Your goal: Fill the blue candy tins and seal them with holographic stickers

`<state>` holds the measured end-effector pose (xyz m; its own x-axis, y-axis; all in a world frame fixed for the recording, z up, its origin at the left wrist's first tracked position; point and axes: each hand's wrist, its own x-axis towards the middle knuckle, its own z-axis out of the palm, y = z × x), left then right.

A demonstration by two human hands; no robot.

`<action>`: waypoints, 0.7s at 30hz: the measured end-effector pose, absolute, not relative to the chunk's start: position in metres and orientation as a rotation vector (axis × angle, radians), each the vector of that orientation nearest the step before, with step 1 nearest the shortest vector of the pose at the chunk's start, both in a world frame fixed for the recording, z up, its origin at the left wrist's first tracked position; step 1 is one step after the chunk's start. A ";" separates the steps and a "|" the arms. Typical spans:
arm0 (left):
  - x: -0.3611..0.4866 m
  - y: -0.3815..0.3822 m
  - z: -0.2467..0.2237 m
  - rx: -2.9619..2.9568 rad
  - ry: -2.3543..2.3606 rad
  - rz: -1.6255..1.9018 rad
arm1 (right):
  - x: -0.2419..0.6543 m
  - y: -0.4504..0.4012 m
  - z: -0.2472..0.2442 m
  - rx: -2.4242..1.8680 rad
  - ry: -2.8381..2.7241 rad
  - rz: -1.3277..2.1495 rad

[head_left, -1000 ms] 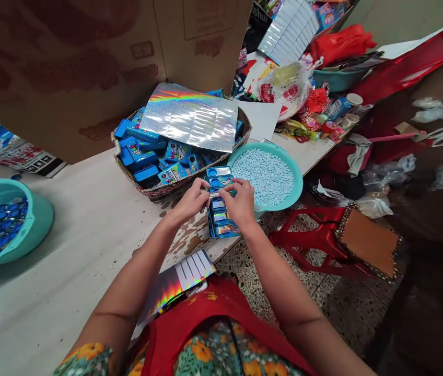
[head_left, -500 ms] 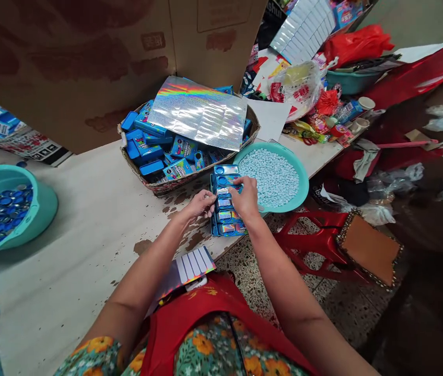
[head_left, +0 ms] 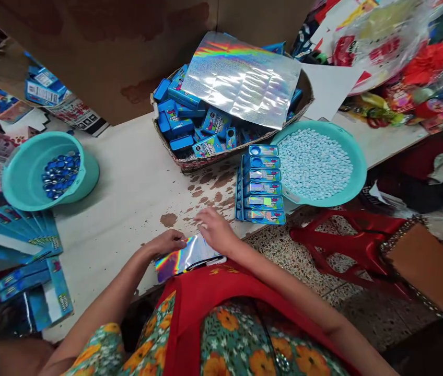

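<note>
At the table's front edge, against my red apron, lies a shiny holographic sticker sheet (head_left: 190,256). My left hand (head_left: 166,243) is closed at its upper left edge, fingers pinched on it. Over its right part is my right hand (head_left: 217,232), fingers apart, with nothing visible in them. A row of several small blue candy tins (head_left: 263,188) stands to the right, apart from both hands. Shiny stickers show on some tin sides. Just beyond the row sits a turquoise basin (head_left: 357,183) of pale blue candies (head_left: 315,162).
A cut-down carton (head_left: 170,156) of blue tins stands behind, topped by another holographic sheet (head_left: 241,78). At left are a turquoise tub (head_left: 21,177) with blue metal pieces and blue printed cards (head_left: 57,297). A blurred person's arm (head_left: 6,350) shows lower left. A red stool (head_left: 335,245) stands right.
Both hands have left the row of tins and come back toward my body, onto the holographic sheet. The view has turned left, showing more of the turquoise tub.
</note>
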<state>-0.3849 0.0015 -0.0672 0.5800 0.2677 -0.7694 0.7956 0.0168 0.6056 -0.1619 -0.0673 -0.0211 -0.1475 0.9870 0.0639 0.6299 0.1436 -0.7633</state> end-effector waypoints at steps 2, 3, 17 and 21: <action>-0.384 -0.006 -0.073 1.593 1.015 -0.429 | -0.182 -0.071 -0.054 -1.570 -2.032 1.017; -0.383 -0.007 -0.074 1.617 1.041 -0.414 | -0.187 -0.072 -0.068 -1.557 -2.135 1.085; -0.383 -0.005 -0.087 1.321 1.109 -0.324 | -0.172 -0.078 -0.084 -1.383 -2.489 1.327; -0.382 -0.003 -0.091 1.305 1.146 -0.326 | -0.170 -0.076 -0.083 -1.399 -2.394 1.357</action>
